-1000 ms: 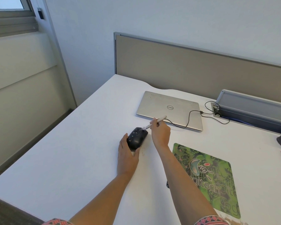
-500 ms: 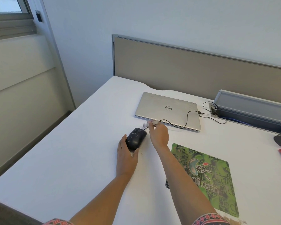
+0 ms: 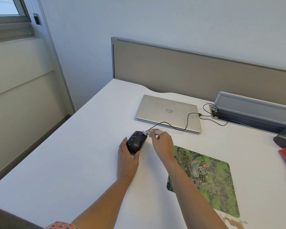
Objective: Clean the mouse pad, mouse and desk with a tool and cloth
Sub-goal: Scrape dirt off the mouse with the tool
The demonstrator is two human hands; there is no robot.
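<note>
Around the mouse (image 3: 136, 142), left grip (image 3: 127, 160) closed

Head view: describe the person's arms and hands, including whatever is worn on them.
Both forearms are bare. The left hand and right hand wear no gloves; no watch, bracelet or ring shows. At the bottom edge, the left arm's patterned sleeve peeks in: coral red with small dark and pale geometric marks. No sleeve shows on the right arm.

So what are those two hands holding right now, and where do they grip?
The left hand grips the black mouse around its rear end. The right hand pinches a small white tool by its back end.
</note>
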